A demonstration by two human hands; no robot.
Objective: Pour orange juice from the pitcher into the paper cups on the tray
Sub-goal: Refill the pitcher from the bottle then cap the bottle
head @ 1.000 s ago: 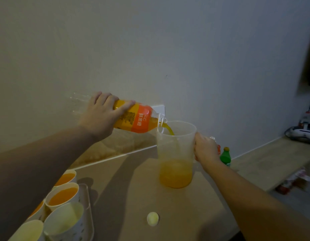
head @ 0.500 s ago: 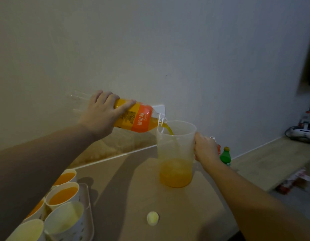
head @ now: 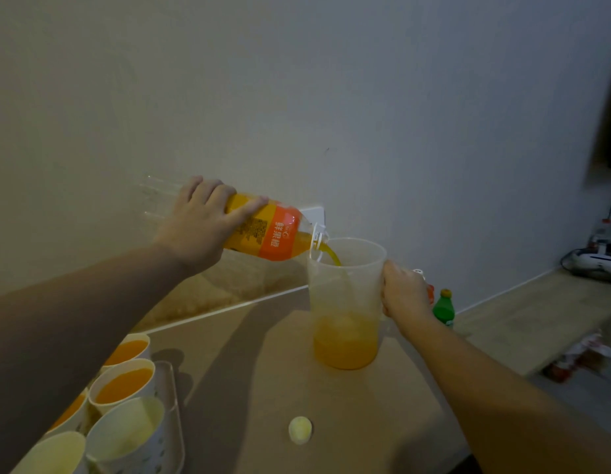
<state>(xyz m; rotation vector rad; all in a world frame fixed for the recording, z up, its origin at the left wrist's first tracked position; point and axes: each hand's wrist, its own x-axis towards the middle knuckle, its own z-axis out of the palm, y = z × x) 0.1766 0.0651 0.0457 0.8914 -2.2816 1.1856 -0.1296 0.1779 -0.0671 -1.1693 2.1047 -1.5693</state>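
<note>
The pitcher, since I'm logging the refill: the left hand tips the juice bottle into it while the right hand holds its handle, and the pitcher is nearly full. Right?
Not quite. The head view shows the left hand tipping the juice bottle while the right hand holds the handle, but the pitcher is only about a third full.

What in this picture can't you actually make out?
Head view only:
- Pitcher handle: covered by the right hand gripping it.
- Paper cups on the tray: several hidden behind the left forearm or cut off by the bottom edge, so no count.
- Bottle base: clear, faint against the wall beyond the left hand.
- Gear on the far right ledge: too small and dim to identify.
</note>
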